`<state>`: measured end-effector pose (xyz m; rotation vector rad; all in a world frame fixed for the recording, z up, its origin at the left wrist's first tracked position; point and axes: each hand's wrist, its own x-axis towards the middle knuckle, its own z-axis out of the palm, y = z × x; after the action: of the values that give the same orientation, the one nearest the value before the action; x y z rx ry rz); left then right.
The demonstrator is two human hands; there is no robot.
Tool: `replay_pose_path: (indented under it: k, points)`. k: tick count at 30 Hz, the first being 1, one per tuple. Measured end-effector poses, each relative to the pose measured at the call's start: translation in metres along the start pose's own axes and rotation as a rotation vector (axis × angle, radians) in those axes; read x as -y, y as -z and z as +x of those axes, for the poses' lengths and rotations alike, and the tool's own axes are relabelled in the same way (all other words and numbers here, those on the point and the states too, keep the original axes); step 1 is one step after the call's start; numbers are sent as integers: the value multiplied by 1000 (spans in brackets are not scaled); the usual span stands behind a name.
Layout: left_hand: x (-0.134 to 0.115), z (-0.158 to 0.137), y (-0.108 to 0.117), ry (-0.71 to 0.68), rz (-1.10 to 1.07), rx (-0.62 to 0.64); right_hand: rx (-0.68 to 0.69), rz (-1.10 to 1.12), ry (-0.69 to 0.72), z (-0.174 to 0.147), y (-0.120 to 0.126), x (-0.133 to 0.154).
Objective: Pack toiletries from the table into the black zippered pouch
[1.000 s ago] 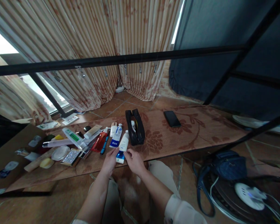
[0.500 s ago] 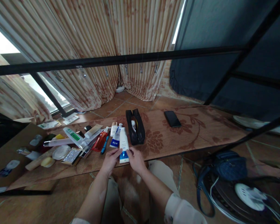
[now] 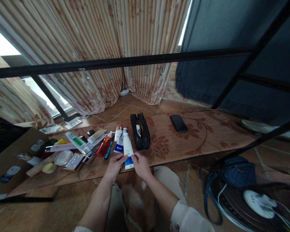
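Observation:
Between my two hands is a white and blue squeeze tube (image 3: 128,148), cap end pointing away from me. My left hand (image 3: 116,164) grips its lower left edge, and my right hand (image 3: 140,163) grips the lower right edge. Just beyond to the right lies an unzipped black pouch (image 3: 145,137) with a white-capped item (image 3: 138,129) inside. Left of the tube are a smaller blue and white tube (image 3: 119,145), a small bottle (image 3: 117,133), a blue and black pen-like item (image 3: 108,150) and an orange-red bottle (image 3: 103,146).
Several toiletries, among them a green-labelled white tube (image 3: 76,141) and a round white container (image 3: 63,158), crowd the cloth-covered bench (image 3: 195,141) at left beside a cardboard box (image 3: 4,164). A black phone (image 3: 178,123) lies right of the pouch. A dark metal rail (image 3: 145,60) crosses beyond the bench.
The tube has tilted slightly, its cap end shifting a little to the left and its face turning in my fingers. Both hands stay in nearly the same place.

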<state>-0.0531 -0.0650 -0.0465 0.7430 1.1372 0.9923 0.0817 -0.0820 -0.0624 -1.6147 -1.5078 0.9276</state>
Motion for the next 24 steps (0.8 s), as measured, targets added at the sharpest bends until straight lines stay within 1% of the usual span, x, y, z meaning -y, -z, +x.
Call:
replay_pose_path:
  k: [14, 21, 24]
  points:
    - [0, 1, 1, -16, 29, 3, -1, 33, 11, -1, 0, 1]
    - [0, 4, 5, -93, 32, -68, -7, 89, 13, 0, -1, 1]
    - [-3, 2, 7, -134, -11, -150, -7, 129, 12, -1, -1, 1]
